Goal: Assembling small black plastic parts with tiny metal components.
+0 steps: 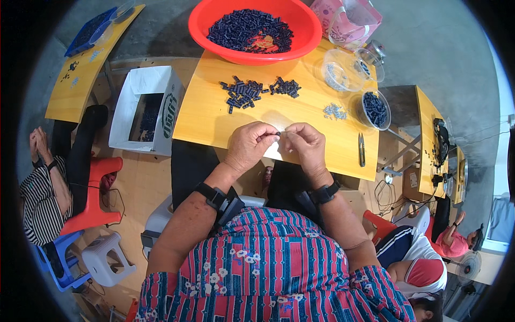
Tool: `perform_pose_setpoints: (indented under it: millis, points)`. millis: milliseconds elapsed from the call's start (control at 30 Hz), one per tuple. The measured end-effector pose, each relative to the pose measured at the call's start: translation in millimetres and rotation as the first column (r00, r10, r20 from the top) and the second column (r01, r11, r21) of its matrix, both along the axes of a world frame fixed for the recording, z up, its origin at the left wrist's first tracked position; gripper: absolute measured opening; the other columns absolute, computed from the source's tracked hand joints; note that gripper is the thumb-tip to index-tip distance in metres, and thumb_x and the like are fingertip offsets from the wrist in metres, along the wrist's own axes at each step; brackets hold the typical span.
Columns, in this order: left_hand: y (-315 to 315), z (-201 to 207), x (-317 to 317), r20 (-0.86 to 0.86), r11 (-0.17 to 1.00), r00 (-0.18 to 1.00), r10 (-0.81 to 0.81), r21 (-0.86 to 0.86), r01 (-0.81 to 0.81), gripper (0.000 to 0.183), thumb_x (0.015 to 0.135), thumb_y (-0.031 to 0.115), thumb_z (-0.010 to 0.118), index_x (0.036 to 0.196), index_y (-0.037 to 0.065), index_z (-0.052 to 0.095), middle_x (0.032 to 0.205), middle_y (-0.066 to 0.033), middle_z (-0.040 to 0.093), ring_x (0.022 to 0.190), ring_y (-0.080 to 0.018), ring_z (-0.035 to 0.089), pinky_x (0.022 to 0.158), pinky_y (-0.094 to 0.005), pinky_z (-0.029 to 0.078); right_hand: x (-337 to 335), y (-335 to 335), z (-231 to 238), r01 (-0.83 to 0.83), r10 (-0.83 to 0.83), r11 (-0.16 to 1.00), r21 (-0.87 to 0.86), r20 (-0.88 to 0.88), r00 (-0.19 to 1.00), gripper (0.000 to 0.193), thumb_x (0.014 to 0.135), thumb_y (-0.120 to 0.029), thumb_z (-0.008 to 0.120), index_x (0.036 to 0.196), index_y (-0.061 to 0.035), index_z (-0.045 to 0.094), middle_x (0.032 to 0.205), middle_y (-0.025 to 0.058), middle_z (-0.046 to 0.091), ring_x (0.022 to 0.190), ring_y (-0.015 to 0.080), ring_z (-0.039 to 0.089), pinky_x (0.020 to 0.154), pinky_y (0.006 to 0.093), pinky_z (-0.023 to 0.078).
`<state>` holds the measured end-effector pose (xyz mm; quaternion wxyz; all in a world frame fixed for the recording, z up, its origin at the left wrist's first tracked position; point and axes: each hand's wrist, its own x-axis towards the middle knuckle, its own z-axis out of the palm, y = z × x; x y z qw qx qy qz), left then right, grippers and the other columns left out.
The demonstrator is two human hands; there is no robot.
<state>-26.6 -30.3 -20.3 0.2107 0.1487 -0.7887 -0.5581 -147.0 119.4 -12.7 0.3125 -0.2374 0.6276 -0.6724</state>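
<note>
Over the front edge of the yellow table [204, 121], my two hands meet almost fingertip to fingertip. Thumb and forefinger of my left hand [249, 144] pinch a small black plastic piece [278, 134]. My right hand [306, 144] is closed in a pinch beside it; whatever it holds is too small to make out. Beyond my hands lie a larger pile of dark tubular pieces [244, 95] and a smaller pile of dark pieces [285, 87]. Right of these are small clear pieces [335, 111]. Thread snips [361, 150] lie at the table's right.
A red basin [199, 33] of dark pieces stands at the back, beside a pink bag [333, 24]. Clear tubs line the right side, one with dark pieces [374, 110]. Left of the table is a white carton [124, 115]. Other people sit at both sides.
</note>
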Motion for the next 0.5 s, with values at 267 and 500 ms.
perform_pose_setpoints:
  millis: [267, 500]
  points:
    - [0.5, 0.0, -0.6, 0.000, 1.000, 1.000, -0.001, -0.024, 0.001, 0.011, 0.087, 0.006, 0.075, 0.095, 0.000, 0.072, 0.083, -0.0072, 0.069, 0.071, -0.0139, 0.064, 0.066, -0.0272, 0.052, 1.6, -2.7, -3.1, -0.025, 0.037, 0.997, -0.067, 0.181, 0.983, 0.009, 0.099, -0.004, 0.063, 0.103, 0.0018, 0.069, 0.074, 0.0028, 0.063, 0.067, 0.0114, 0.059, 0.066, 0.0273, 0.053]
    - [0.4, -0.3, -0.5, 0.005, 1.000, 1.000, 0.001, -0.012, -0.001, 0.011, 0.086, 0.006, 0.075, 0.094, 0.000, 0.073, 0.082, -0.0071, 0.069, 0.070, -0.0143, 0.065, 0.066, -0.0274, 0.052, 1.7, -6.1, -1.0, -0.060, 0.061, 0.998, -0.012, 0.138, 0.989, 0.011, 0.101, -0.005, 0.060, 0.103, 0.0019, 0.068, 0.072, 0.0021, 0.062, 0.065, 0.0111, 0.058, 0.064, 0.0260, 0.050]
